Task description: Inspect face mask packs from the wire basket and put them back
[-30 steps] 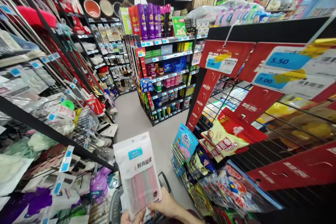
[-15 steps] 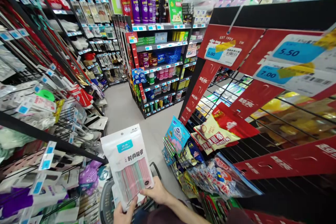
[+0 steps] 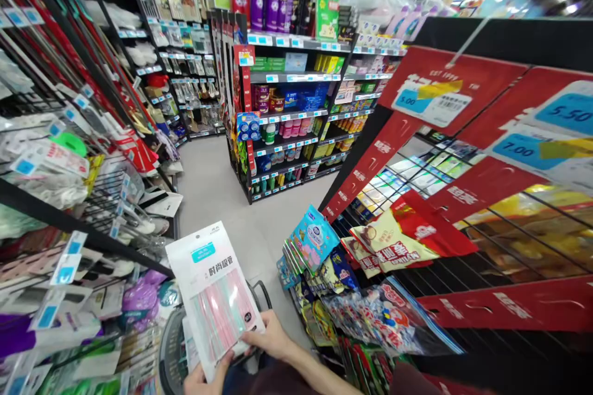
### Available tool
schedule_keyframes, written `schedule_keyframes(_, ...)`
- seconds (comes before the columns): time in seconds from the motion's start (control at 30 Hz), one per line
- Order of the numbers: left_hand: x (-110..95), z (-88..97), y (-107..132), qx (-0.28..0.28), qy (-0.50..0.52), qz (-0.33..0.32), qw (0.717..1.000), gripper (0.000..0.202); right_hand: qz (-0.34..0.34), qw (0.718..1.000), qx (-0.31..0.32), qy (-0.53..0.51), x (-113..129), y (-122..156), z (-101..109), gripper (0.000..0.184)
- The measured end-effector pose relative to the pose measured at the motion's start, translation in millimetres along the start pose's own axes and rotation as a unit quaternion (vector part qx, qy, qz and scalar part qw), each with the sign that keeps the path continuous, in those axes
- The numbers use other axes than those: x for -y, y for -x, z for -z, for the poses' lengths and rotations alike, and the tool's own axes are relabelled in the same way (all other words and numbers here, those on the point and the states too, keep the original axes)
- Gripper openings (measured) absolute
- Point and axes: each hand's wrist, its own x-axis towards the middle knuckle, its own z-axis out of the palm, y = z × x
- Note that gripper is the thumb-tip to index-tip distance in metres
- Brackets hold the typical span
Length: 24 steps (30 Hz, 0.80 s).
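Note:
A white and clear packet of drinking straws (image 3: 215,296), pink and pale green inside, is held up between both hands. My left hand (image 3: 208,378) grips its bottom edge, thumb on the front. On the packet's lower right corner my right hand (image 3: 271,338) is closed, with its thumb across the front and the other fingers partly hidden behind. Beneath the packet is a dark grey shopping basket (image 3: 170,345) with a black handle (image 3: 262,294). The packet covers most of the basket's inside, though something white shows at its left.
To the right, snack bags (image 3: 389,241) hang from a black wire rack (image 3: 430,163) with red price cards. Mops, gloves and kitchenware crowd the left shelves (image 3: 92,234). A shelf unit (image 3: 287,117) with spray cans stands ahead, beside the grey aisle floor (image 3: 217,182).
The view has turned and shifted slightly, so the shelves and rack sit further right. The packet and both hands appear a little further left and lower; both hands keep their hold.

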Motion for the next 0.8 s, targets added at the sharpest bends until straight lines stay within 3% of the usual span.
schedule_keyframes(0.07,-2,4.4,4,0.032,-0.001,0.002,0.999,0.055,-0.022,1.000,-0.010,0.016,0,1,-2,0.059)
schedule_keyframes(0.17,1,11.9,16,0.030,0.034,-0.002,0.999,0.047,-0.037,0.998,-0.002,0.058,1,3,-8,0.057)
schedule_keyframes(0.43,43,29.8,60,-0.044,0.183,0.063,0.980,0.046,-0.069,0.979,0.160,0.107,-13,8,-28,0.043)
schedule_keyframes(0.57,58,32.0,71,-0.075,0.186,0.093,0.975,0.046,-0.080,0.967,0.202,0.135,-18,6,-32,0.041)
schedule_keyframes(0.7,54,28.1,68,-0.079,0.174,0.092,0.977,0.046,-0.037,0.957,0.207,0.202,-11,6,-25,0.038)
schedule_keyframes(0.8,40,24.6,58,-0.027,0.153,0.068,0.986,0.045,-0.001,0.961,0.173,0.214,-3,7,-10,0.033)
